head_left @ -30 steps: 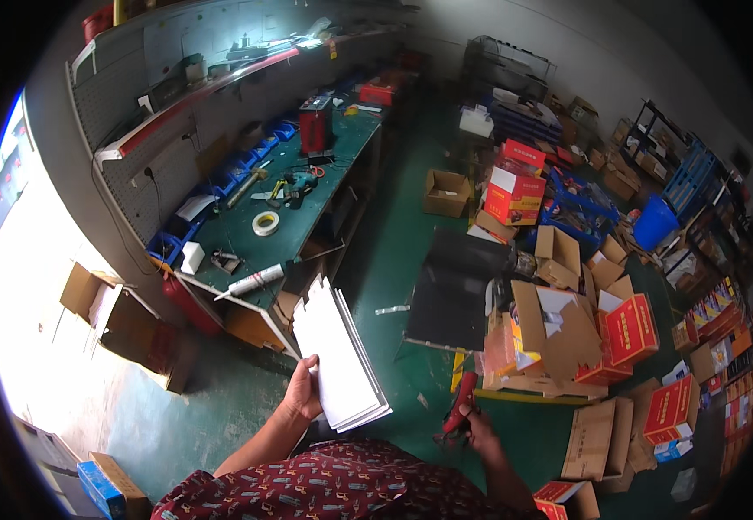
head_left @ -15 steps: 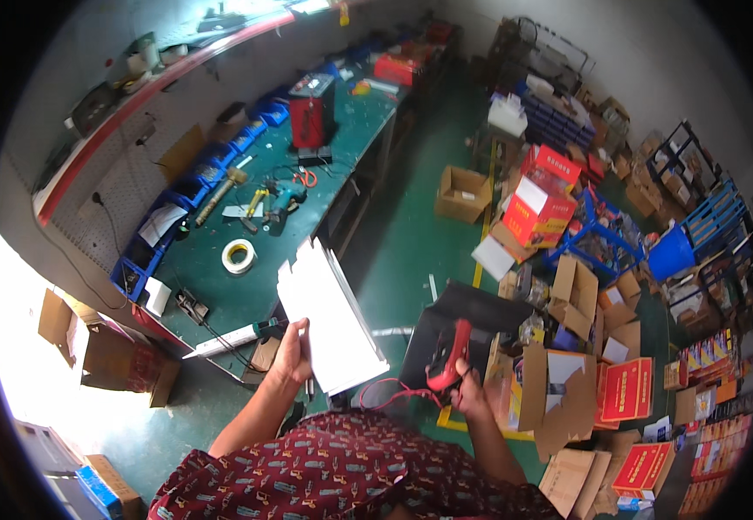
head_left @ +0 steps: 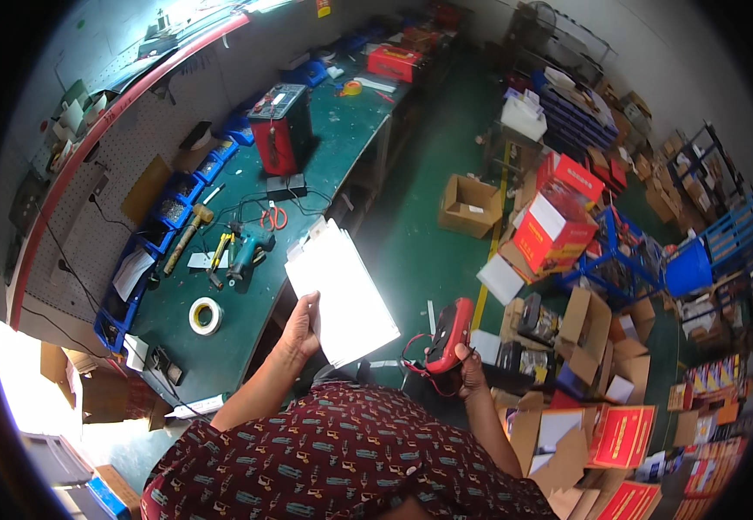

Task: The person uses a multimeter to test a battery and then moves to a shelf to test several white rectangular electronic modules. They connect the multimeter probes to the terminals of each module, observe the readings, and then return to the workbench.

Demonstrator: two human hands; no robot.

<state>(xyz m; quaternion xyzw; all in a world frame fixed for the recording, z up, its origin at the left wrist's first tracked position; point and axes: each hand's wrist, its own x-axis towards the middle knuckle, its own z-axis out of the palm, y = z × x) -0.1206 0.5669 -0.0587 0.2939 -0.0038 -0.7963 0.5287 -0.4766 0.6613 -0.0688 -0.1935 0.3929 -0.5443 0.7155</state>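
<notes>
My left hand (head_left: pixel 300 334) grips a clipboard with white sheets (head_left: pixel 342 295) by its left edge, thumb on top. The clip is at its upper end, and the paper is brightly lit. In my right hand (head_left: pixel 472 373) is a red handheld multimeter (head_left: pixel 454 325), tilted, with a dark front and a red lead (head_left: pixel 413 351) looping off its left side. The clipboard and the meter are held apart in front of my body. To the left, a roll of tape (head_left: pixel 205 316) lies on the green workbench (head_left: pixel 246 355).
Along the bench lie a mallet (head_left: pixel 188 238), a teal power drill (head_left: pixel 249 250), yellow-handled pliers (head_left: pixel 219 253) and orange-handled scissors (head_left: pixel 275 215). A red-and-black box (head_left: pixel 279 134) stands farther back. Blue bins (head_left: pixel 173 211) line the wall. Open cartons (head_left: pixel 470 206) and red boxes (head_left: pixel 558 221) crowd the right.
The view has shifted. The meter has turned more upright and its front shows more. The black sheet-like thing behind it has mostly gone from sight. Both hands keep their holds.
</notes>
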